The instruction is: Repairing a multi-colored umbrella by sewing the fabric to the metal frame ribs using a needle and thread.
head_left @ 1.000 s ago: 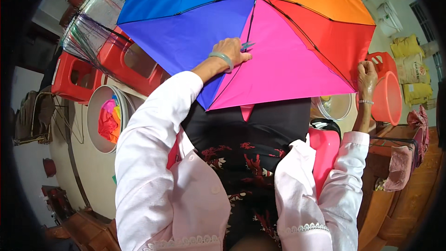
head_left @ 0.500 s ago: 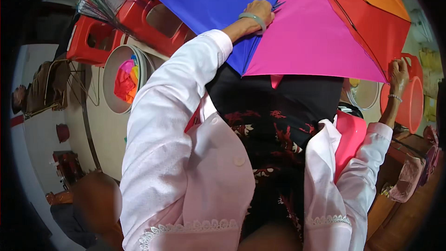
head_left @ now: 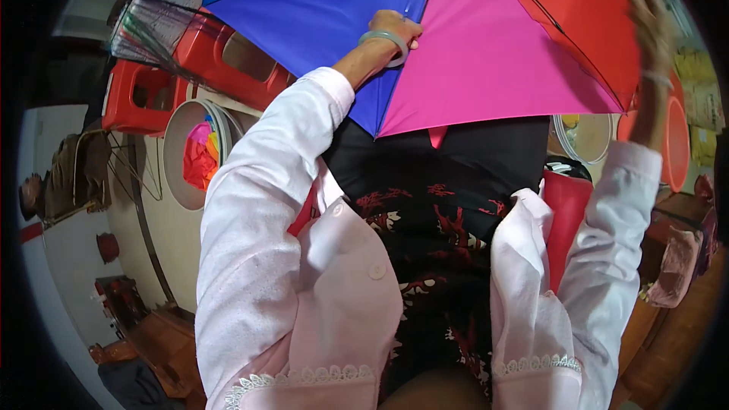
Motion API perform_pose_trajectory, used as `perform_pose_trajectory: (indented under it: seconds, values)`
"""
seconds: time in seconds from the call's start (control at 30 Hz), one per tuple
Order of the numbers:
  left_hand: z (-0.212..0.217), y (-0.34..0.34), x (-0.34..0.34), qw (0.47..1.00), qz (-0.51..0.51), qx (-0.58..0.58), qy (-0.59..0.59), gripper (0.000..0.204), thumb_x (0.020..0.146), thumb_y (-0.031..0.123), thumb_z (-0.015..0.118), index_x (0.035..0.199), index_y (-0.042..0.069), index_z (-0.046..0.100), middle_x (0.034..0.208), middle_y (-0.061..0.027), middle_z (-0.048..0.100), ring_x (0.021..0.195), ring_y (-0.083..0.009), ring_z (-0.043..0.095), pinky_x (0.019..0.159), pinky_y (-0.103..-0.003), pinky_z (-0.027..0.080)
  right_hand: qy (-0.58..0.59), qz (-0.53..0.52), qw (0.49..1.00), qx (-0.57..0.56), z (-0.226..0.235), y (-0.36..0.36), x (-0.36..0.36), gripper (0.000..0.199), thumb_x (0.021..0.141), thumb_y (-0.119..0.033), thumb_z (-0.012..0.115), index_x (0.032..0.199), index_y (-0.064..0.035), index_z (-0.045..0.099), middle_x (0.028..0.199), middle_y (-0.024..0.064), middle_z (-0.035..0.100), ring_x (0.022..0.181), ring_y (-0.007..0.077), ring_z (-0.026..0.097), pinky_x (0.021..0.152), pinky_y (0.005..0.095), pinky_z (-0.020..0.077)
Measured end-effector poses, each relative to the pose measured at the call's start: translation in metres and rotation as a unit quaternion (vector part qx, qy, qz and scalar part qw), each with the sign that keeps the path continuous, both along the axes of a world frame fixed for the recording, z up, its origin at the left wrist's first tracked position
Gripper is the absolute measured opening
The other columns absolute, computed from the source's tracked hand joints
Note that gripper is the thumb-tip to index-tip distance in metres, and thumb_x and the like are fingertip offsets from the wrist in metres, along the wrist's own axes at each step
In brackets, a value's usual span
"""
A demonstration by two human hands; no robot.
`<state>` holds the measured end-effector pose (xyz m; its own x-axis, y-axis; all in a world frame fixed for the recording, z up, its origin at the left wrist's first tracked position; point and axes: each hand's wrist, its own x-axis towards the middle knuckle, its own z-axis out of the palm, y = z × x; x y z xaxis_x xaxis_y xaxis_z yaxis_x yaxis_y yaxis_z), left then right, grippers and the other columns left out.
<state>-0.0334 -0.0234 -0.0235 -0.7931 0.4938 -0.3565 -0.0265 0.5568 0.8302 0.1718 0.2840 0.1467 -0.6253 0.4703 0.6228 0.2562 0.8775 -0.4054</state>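
A multicoloured umbrella [head_left: 486,53] is spread across my lap, its panels blue, violet, pink, red and orange, with dark ribs running along the seams. My left hand [head_left: 396,30], with a pale bangle at the wrist, is closed on the umbrella at the seam where violet meets pink. Beside the umbrella's right edge, next to the red and orange panels, my right hand [head_left: 649,26] is raised and smeared by motion. Whether it touches the cloth or holds anything, I cannot tell.
Left of my arm stands a pale bucket [head_left: 181,152] with bright folded cloth inside. Behind it are red plastic stools [head_left: 140,99] and a clear bag [head_left: 156,19] of thin rods. To the right are an orange-red basin [head_left: 674,144] and yellow packages [head_left: 697,95].
My right hand has left the umbrella's lower right corner and moved up along its right edge. My left hand, still closed on the seam, has shifted slightly left and down with the umbrella.
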Motion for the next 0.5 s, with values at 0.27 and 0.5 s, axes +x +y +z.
perform_pose_trajectory:
  seconds: [0.27,0.5]
  values:
    - [0.023,0.008,0.007,0.984,0.064,0.052,-0.156,0.015,0.080,0.009,0.053,0.076,-0.006,0.055,0.061,-0.0121,0.059,0.044,-0.0138,0.053,0.035,-0.021,0.037,-0.184,0.203,0.960,-0.065,-0.142,-0.134,-0.128,0.017,0.076,-0.017,0.054,0.080,-0.0014,0.057,0.074,0.0189,0.058,0.070,0.0338,0.055,0.063,0.0398,0.0438]
    - [0.018,0.002,0.000,0.981,0.054,0.065,-0.177,0.015,0.082,0.008,0.050,0.080,-0.006,0.055,0.064,-0.0118,0.058,0.047,-0.0142,0.054,0.035,-0.021,0.037,-0.247,0.094,0.959,-0.101,-0.166,-0.173,-0.131,0.017,0.075,-0.013,0.049,0.082,-0.0001,0.059,0.084,0.0219,0.059,0.084,0.0377,0.057,0.072,0.0438,0.0460]
